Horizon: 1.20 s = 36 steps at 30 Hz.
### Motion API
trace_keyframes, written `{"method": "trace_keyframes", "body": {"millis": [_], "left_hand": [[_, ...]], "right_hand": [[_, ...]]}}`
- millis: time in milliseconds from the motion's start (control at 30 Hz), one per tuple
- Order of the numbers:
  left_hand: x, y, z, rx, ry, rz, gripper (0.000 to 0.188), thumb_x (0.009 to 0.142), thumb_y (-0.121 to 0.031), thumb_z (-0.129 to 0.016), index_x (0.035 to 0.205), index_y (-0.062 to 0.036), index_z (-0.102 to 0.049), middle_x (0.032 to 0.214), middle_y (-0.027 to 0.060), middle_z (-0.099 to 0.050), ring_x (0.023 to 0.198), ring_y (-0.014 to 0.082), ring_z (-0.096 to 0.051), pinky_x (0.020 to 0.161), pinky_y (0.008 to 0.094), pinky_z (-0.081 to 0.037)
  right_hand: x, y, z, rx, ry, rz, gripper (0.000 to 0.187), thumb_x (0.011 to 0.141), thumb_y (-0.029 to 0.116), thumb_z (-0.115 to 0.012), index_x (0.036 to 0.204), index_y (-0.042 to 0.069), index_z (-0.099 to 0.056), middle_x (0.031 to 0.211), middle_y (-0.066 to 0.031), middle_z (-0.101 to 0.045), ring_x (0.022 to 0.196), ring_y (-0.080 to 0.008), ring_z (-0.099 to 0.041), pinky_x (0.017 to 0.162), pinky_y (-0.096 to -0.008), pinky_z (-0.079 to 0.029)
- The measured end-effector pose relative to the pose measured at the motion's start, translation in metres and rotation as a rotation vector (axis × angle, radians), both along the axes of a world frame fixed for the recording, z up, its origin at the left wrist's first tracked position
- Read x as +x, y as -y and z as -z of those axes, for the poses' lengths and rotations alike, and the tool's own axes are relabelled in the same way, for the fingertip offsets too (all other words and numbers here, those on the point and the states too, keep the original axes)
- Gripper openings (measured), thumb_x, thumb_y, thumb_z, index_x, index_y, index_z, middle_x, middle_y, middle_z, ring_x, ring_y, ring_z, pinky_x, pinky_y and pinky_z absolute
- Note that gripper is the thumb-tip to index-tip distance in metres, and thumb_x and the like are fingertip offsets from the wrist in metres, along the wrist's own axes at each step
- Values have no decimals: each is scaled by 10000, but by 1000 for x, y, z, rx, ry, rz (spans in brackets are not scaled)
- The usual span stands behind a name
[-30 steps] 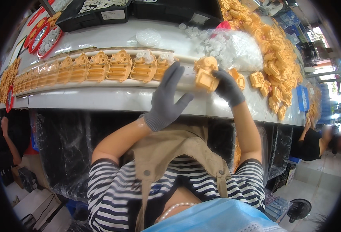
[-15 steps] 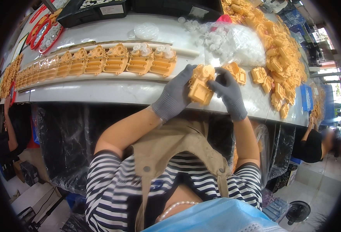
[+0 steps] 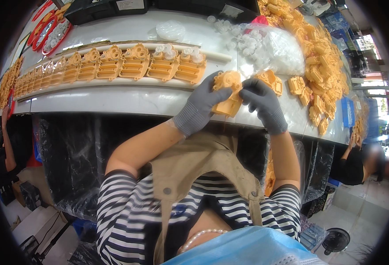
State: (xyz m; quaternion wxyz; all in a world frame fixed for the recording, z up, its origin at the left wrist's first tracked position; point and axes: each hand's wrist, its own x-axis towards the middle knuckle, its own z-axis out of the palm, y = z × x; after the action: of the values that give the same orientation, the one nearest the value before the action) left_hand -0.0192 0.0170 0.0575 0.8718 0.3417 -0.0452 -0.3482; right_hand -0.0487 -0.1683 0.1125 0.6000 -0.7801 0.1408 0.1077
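Note:
Above the table's near edge, my gloved left hand (image 3: 202, 100) is closed round an orange plastic housing (image 3: 230, 105), its thumb lying across the front. The housing has a rounded upper end and a boxy lower end. At its right edge is my gloved right hand (image 3: 261, 102), fingers bent and pressed together; whatever they may pinch is hidden. Just behind that hand lies another orange housing (image 3: 270, 82). To the left, a long row of orange housings (image 3: 135, 62) stands between pale rails, and white plastic gears (image 3: 193, 55) sit on the nearest ones.
A large heap of orange housings (image 3: 324, 66) covers the table's right side. Behind my hands lie a clear bag (image 3: 283, 51) and loose white gears (image 3: 253, 44). Black bins (image 3: 101, 9) line the back; red-rimmed trays (image 3: 56, 37) stand far left. Other people's arms (image 3: 9, 145) show at both sides.
My left thumb has come across the housing's front, and the housing is turned slightly. My right hand has shifted a little right and down, its fingers now drawn together at the housing's edge.

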Motion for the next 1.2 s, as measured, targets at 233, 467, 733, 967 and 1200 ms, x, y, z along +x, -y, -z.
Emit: {"method": "trace_keyframes", "body": {"millis": [233, 467, 733, 967, 1200], "left_hand": [[3, -3, 9, 61, 144, -67, 588, 909, -187, -641, 1369, 48, -360, 1216, 122, -544, 1098, 172, -561, 932, 282, -493], [6, -6, 13, 70, 166, -53, 599, 898, -207, -662, 1359, 51, -379, 1211, 139, -554, 1080, 175, -576, 915, 286, -505], [5, -5, 14, 168, 219, -34, 646, 880, -241, -689, 1360, 62, -381, 1192, 147, -566, 1079, 178, -575, 931, 287, -491], [3, -2, 13, 198, 223, -25, 668, 871, -230, -701, 1367, 68, -367, 1203, 151, -560, 1087, 177, -566, 938, 288, -483], [-1, 4, 12, 255, 252, -108, 636, 863, -240, -713, 1350, 45, -419, 1171, 137, -584, 1053, 163, -579, 909, 276, -493]], "right_hand": [[2, -7, -3, 26, -67, -2, 294, 817, 200, -728, 1032, 42, -605, 752, 6, -602, 634, -29, -532, 493, -163, -370], [5, 1, 4, 162, -84, -9, 284, 817, 194, -731, 1026, 48, -605, 737, 20, -593, 592, -28, -491, 478, -162, -354], [4, 1, -1, -2, -77, -82, 258, 813, 164, -731, 1007, 53, -603, 713, 19, -584, 570, -26, -466, 473, -170, -359], [1, 14, 8, 152, -72, -60, 289, 831, 137, -705, 1064, 30, -571, 737, 8, -583, 550, -17, -436, 449, -160, -316], [-6, 4, 17, 27, -29, 27, 274, 822, 153, -730, 1025, 42, -583, 725, 9, -583, 597, -38, -504, 507, -177, -413]]}}
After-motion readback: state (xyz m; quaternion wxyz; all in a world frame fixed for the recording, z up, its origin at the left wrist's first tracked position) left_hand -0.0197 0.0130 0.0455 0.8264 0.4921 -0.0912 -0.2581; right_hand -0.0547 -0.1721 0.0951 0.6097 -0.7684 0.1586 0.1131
